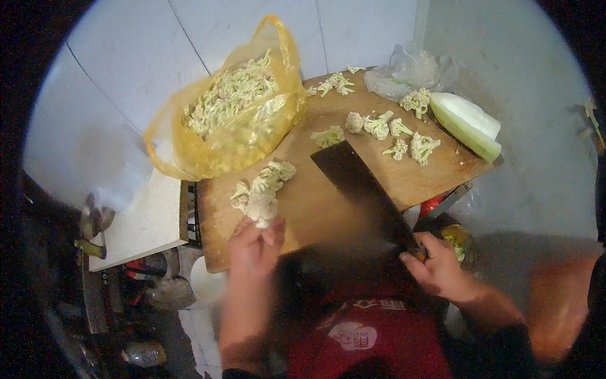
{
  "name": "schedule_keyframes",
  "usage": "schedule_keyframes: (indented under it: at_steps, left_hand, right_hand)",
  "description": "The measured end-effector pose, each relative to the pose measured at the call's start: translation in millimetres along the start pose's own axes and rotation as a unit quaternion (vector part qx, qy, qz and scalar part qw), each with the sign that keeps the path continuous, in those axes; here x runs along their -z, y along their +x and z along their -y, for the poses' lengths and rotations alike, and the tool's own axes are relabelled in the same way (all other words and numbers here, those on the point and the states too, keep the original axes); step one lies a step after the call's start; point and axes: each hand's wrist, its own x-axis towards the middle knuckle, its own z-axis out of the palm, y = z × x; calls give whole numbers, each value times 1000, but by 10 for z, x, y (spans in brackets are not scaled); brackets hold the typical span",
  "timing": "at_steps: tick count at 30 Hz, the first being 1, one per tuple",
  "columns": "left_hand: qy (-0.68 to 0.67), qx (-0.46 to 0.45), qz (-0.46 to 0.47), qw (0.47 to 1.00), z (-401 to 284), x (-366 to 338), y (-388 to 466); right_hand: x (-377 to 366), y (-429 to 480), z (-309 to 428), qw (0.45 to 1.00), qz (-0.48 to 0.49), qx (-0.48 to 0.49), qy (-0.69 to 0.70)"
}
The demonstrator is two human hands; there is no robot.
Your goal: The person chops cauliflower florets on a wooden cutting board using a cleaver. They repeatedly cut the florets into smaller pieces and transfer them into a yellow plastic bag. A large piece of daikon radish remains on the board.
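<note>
My left hand (255, 241) holds a piece of cauliflower (262, 203) by its lower end, over the left part of a wooden cutting board (303, 218). More florets lie against or just beyond that piece; where one ends and another begins is hard to tell. My right hand (435, 267) grips the handle of a dark cleaver (362, 189), its wide blade pointing up and left across the board. By the blade's far end is a green-stemmed floret (327, 136). Several cut florets (378, 125) are scattered on the board's right half.
A yellow plastic bag (284, 113) full of cauliflower florets stands at the board's back left. A cut pale green gourd or melon (466, 125) lies at the right edge, near a crumpled clear plastic bag (412, 71). Tiled wall (255, 19) rises behind; a white surface (147, 222) adjoins at left.
</note>
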Motion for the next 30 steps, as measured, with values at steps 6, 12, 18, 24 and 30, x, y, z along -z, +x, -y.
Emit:
schedule_keyframes:
  at_steps: [6, 12, 18, 24, 30]
  left_hand:
    - [38, -31, -1, 999, 27, -49, -66]
    - [296, -134, -31, 945, 272, -187, -94]
    - [95, 61, -80, 990, 826, -681, 56]
    - [90, 112, 5, 990, 1071, -1149, 71]
    - [112, 150, 67, 980, 1397, -1542, 77]
  right_hand:
    - [-18, -36, -50, 1000, 10, -1, 3]
    - [-15, -14, -24, 984, -29, 167, -46]
    - [88, -70, 276, 985, 64, 129, -93]
    - [98, -249, 244, 972, -93, 203, -69]
    - [328, -525, 159, 959, -188, 191, -88]
